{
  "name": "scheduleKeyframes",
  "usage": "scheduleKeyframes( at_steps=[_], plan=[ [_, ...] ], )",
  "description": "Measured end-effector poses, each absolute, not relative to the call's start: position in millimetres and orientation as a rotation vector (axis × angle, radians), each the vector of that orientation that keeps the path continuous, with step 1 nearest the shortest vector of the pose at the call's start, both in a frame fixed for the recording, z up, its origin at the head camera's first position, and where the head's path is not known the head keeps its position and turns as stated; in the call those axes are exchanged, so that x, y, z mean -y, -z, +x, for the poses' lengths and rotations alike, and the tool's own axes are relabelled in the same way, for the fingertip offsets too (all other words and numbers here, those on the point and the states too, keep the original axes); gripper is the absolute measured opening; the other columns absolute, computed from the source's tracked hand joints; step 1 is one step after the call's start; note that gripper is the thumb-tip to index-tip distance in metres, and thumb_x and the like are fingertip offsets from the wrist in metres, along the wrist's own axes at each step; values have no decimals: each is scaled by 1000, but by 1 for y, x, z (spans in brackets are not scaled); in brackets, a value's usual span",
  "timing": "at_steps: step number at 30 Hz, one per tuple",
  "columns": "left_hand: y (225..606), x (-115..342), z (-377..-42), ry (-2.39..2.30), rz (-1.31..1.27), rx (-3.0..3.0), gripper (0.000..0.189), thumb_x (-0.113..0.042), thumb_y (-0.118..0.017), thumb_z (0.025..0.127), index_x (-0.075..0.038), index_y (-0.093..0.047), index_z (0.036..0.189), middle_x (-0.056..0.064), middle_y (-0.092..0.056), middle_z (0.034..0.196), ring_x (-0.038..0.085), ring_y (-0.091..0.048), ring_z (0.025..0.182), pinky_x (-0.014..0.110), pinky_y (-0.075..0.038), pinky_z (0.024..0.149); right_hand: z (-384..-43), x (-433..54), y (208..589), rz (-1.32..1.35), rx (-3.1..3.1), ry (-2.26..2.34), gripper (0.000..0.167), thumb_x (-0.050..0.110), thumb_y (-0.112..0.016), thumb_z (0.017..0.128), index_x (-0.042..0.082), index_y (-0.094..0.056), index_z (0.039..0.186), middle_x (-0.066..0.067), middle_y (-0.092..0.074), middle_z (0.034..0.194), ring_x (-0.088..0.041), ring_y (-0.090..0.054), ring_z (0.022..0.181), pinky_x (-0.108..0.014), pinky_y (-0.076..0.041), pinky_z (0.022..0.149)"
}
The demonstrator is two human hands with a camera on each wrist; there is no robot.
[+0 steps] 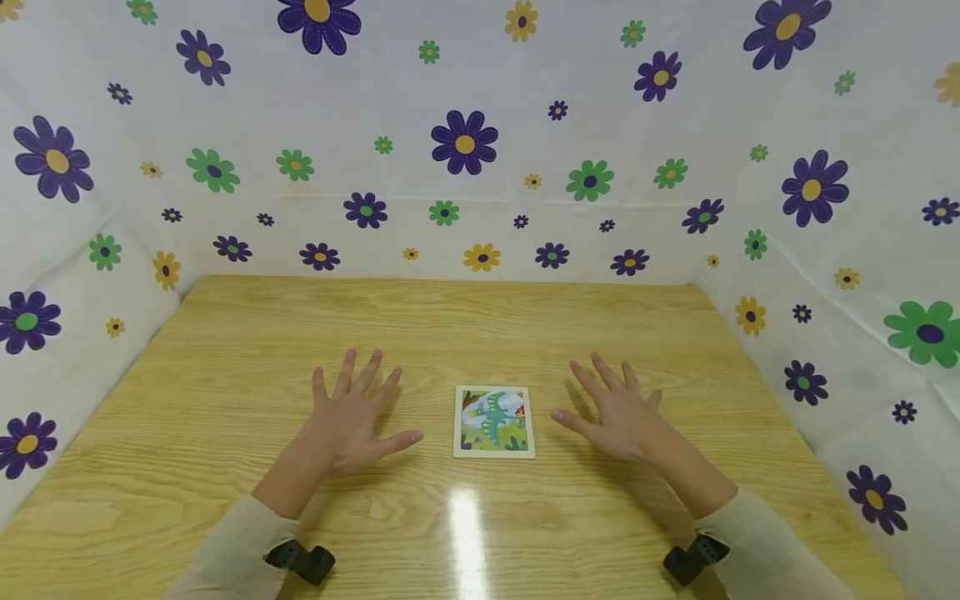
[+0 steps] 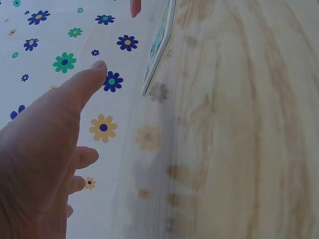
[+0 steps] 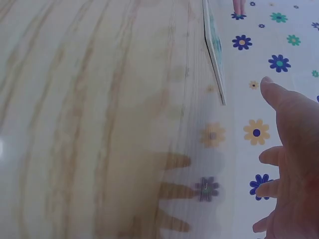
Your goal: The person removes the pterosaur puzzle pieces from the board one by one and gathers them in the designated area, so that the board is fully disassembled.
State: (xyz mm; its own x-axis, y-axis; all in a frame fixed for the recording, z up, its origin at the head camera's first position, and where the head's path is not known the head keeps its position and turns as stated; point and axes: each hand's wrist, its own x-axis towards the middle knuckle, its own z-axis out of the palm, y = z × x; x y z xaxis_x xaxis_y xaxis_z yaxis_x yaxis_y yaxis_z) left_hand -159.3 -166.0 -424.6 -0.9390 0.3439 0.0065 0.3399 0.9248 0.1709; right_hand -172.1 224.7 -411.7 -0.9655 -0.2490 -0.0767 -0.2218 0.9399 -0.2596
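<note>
A small square picture puzzle [image 1: 494, 422] with a white border lies flat on the wooden table, showing a teal winged dinosaur among green plants. To its left my left hand [image 1: 352, 421] is held with fingers spread and nothing in it, the thumb pointing toward the puzzle. On the other side my right hand [image 1: 618, 417] mirrors it, fingers spread and bare. Both wrist views show the puzzle edge-on, a thin slab [image 2: 158, 47] beyond the left thumb and likewise a thin slab [image 3: 214, 47] beyond the right thumb. Neither hand touches it.
The wooden table [image 1: 450, 325] has a pale grain and a bright light reflection near its front. A white cloth [image 1: 495, 92] printed with purple, green and yellow flowers hangs behind and along both sides. Dark wrist devices [image 1: 303, 562] sit over beige sleeves.
</note>
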Motion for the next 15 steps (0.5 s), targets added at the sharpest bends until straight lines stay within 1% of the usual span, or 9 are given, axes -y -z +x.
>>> scheduleKeyframes(
  at_steps=[4,8,10,15],
  plan=[
    [424,166,-160,-259,554,-3068,97,-81,-45,86,-19,-29,159,15,-8,168,48,1,152,80,-1,108,-173,-223,409,-369,-2982,383,91,76,-44,91,21,-24,161,-19,-13,167,-61,-6,145,-91,-9,92],
    [426,165,-163,-293,569,-3064,94,-79,-46,87,-19,-32,158,16,-8,168,49,2,152,80,-4,109,-174,-222,409,-395,-2967,383,90,76,-45,91,21,-27,160,-19,-14,167,-60,-9,146,-89,-16,94],
    [426,164,-163,-329,581,-3058,92,-78,-47,88,-19,-34,158,16,-8,168,49,2,152,80,-6,109,-175,-221,411,-415,-2964,387,90,76,-45,91,21,-29,159,-19,-16,166,-57,-13,146,-87,-20,95],
    [429,158,-165,-415,632,-3053,89,-74,-53,88,-17,-39,155,16,-13,167,50,-5,151,79,-18,106,-178,-213,415,-488,-2987,374,89,77,-49,88,20,-38,156,-18,-27,163,-53,-26,143,-85,-26,94]
  ],
)
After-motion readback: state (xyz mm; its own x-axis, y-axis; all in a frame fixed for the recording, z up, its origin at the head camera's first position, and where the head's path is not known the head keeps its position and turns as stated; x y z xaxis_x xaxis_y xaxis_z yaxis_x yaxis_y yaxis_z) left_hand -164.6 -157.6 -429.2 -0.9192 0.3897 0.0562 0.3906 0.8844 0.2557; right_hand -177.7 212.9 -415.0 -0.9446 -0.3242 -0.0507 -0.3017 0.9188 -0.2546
